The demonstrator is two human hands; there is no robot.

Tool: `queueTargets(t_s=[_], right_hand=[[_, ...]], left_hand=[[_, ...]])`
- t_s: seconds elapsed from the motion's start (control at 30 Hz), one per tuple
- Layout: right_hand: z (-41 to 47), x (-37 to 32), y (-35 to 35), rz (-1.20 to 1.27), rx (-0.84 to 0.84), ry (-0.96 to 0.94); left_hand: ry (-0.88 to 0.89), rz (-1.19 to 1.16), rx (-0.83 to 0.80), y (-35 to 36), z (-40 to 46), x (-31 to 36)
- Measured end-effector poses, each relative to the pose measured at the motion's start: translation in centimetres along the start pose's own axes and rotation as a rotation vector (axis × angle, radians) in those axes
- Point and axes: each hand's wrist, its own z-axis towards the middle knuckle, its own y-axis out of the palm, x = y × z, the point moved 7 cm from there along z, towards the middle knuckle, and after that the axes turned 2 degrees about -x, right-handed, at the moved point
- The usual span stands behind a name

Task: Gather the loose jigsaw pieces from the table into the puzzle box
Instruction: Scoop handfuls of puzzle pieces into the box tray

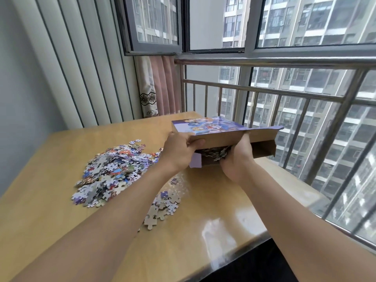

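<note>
The left hand [179,153] is gripping the near-left end of the flat cardboard puzzle box with a purple cartoon cover [223,129], thumb lying across its brown side, the other fingers hidden underneath. The right hand [237,159] is cupping a clump of pieces at the box's open near end, fingers curled around them, so how many are sitting inside is hard to make out. The left forearm is covering part of the heap of loose multicoloured jigsaw pieces [109,171], which is spreading over the left half of the glossy tan wooden table [213,210]; a smaller scatter is lying just beside the forearm. The box is hanging over the table's far-right part, close to the metal railing [264,91]; bare tabletop is lying open near the front edge
</note>
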Motion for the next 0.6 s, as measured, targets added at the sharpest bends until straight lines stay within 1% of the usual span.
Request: queueTargets(t_s=[0.07,0.1,0.13,0.23,0.33,0.43,0.5,0.6], right_hand=[[-0.6,0.0,-0.7,-0.064,0.038,-0.007],[-0.6,0.1,-1.1,-0.144,0.055,-0.010],[-0.7,0.1,-1.3,-0.274,0.068,-0.013],[-0.8,-0.1,-2.2,-0.795,0.137,-0.060],[-1.2,-1.2,-2.2,-1.273,0.151,-0.228],[-0.9,-1.9,-2.2,-1.631,0.116,-0.435],[-0.7,-1.7,-2.1,-1.780,0.060,-0.557],[-0.5,-1.8,-2.0,-1.840,0.014,-0.643]], left_hand=[[-0.007,-0.020,-0.008,0.2,-0.1,0.0],[-0.003,-0.023,-0.013,0.3,-0.2,0.2],[0.001,-0.021,-0.014,0.3,-0.3,0.4],[0.013,-0.018,-0.012,0.3,-0.5,0.6],[0.004,-0.022,-0.015,0.2,-0.7,0.5],[0.004,-0.016,-0.017,0.2,-0.7,0.6],[-0.002,-0.023,-0.023,0.3,-0.8,0.4],[-0.011,-0.038,-0.013,0.1,-1.0,0.2]])
